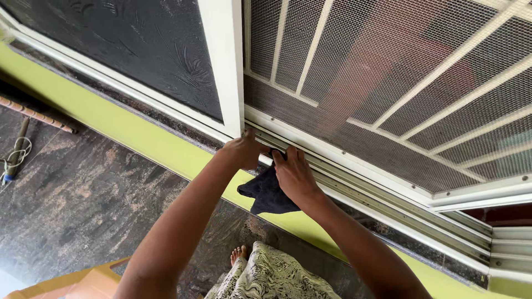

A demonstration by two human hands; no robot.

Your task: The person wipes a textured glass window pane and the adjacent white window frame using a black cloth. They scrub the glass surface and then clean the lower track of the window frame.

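Together, two hands, left hand [242, 151], right hand [295, 176], one dark cloth [267, 194], window track [377, 191]

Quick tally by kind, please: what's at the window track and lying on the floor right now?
Bare hands: 2, left hand and right hand, both at the pale metal window track
Dark blue cloth rag: 1
White-framed mesh screen panel: 1
Long brown stick on the dark stone floor: 1
Orange plastic stool corner: 1
Total: 6

Dark marbled stone floor [72, 205], striped stick [36, 114], corded tool [15, 155], orange plastic stool [83, 282]
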